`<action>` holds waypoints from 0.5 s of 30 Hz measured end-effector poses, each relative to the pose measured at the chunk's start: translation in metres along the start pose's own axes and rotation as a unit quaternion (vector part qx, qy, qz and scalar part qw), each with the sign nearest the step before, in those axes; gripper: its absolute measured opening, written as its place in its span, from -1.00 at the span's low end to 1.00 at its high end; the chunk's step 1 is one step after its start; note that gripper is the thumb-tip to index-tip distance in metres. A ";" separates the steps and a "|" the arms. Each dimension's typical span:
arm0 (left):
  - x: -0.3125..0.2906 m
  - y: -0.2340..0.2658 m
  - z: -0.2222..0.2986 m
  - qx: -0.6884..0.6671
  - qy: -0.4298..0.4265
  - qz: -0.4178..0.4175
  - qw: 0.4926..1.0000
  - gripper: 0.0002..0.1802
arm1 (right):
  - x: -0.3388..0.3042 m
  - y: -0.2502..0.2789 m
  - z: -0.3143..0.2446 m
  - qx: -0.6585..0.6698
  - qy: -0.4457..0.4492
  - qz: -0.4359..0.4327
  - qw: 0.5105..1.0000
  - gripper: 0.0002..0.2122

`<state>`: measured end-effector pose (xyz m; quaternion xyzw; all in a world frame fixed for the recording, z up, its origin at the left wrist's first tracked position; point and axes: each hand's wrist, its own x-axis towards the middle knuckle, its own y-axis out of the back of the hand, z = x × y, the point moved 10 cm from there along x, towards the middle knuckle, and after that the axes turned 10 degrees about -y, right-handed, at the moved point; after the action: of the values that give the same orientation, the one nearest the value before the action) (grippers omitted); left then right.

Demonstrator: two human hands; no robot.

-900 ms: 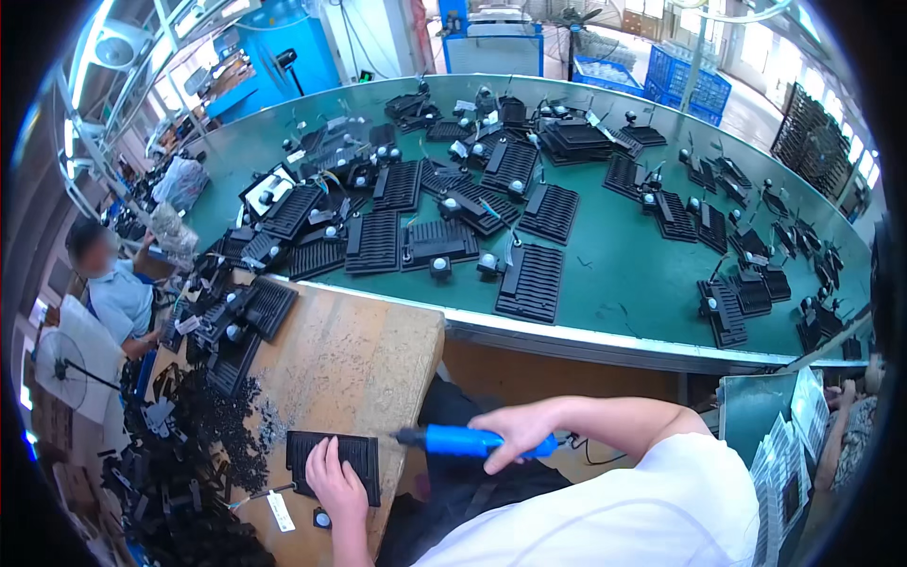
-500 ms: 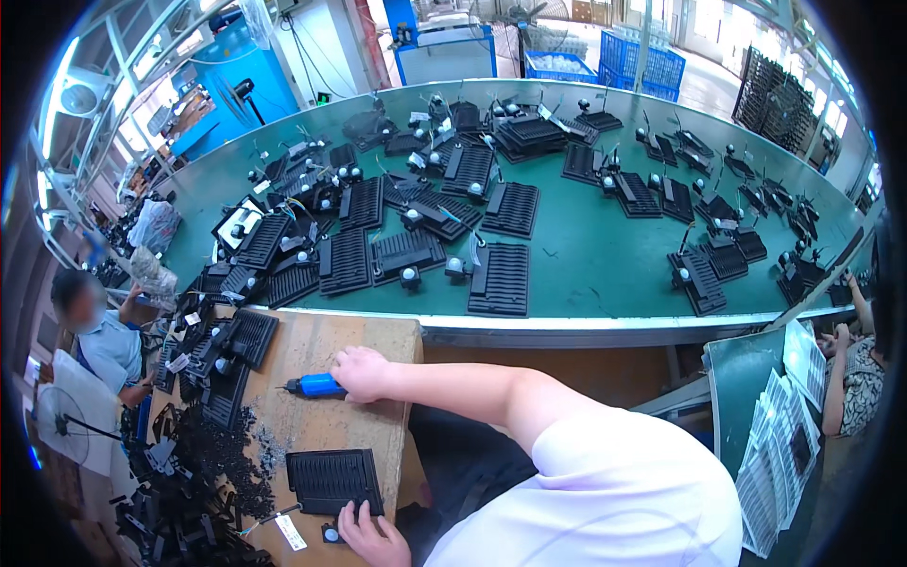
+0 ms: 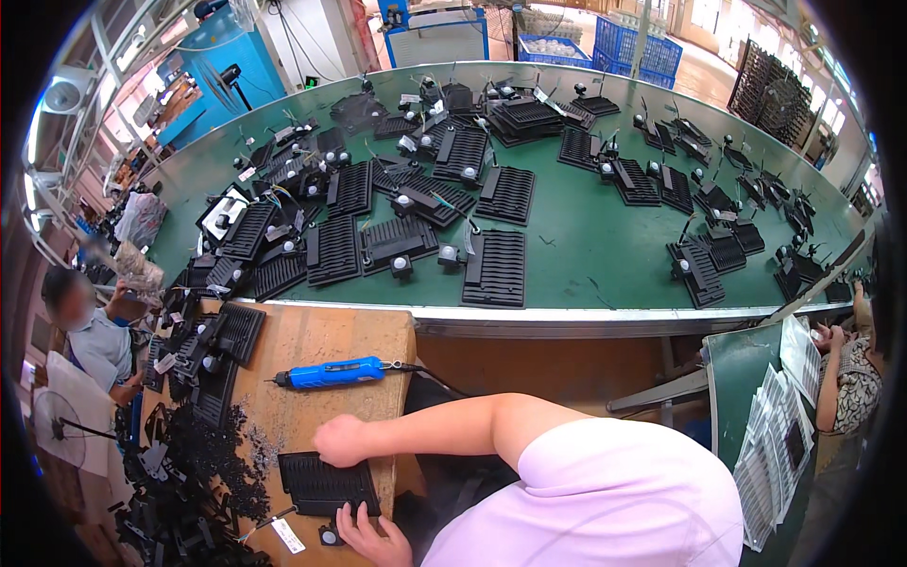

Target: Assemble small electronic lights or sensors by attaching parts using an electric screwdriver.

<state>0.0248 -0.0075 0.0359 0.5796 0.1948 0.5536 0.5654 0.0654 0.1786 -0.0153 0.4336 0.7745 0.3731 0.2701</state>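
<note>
Right and left hands at a black panel on the bench. The right hand (image 3: pixel 342 440) is now parted from the blue driver (image 3: pixel 331 373), on which it rests half a second earlier; in the earliest view it holds that tool raised to the right of the bench. The driver lies by itself across the wooden bench (image 3: pixel 354 328), tip to the left, its cord (image 3: pixel 427 374) trailing off the right edge. The right hand is at the upper edge of the panel (image 3: pixel 326 484), its fingers curled; whether they grip anything cannot be told. The left hand (image 3: pixel 376 539), which covers the ribbed face in the earliest view, is at the lower right edge, fingers spread and loosely extended, with no closed hold visible.

The panel lies flat near the front of the bench, ribbed face up, just right of a heap of small black parts (image 3: pixel 219 458). A domed sensor (image 3: pixel 329 536) and a white tag (image 3: pixel 287 536) lie beside its lower edge. For the work in hand, the change appears to mark a pause in tool use: both hands are now at the panel.
</note>
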 end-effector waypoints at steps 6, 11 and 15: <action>0.005 0.015 0.008 0.013 -0.024 0.031 0.999 -0.58 | 0.000 -0.001 -0.018 -0.072 0.098 0.024 0.992 -0.86; 0.023 0.066 0.049 0.072 -0.131 0.138 0.979 -0.58 | -0.059 0.103 -0.030 -0.130 0.155 0.194 0.960 -0.87; 0.068 0.043 0.048 0.026 -0.095 0.094 0.991 -0.52 | -0.088 0.224 0.058 -0.132 -0.041 0.090 0.986 -0.85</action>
<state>0.0702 0.0167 0.1144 0.6598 0.0996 0.5414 0.5115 0.2553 0.1990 0.1414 0.4768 0.6650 0.4764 0.3217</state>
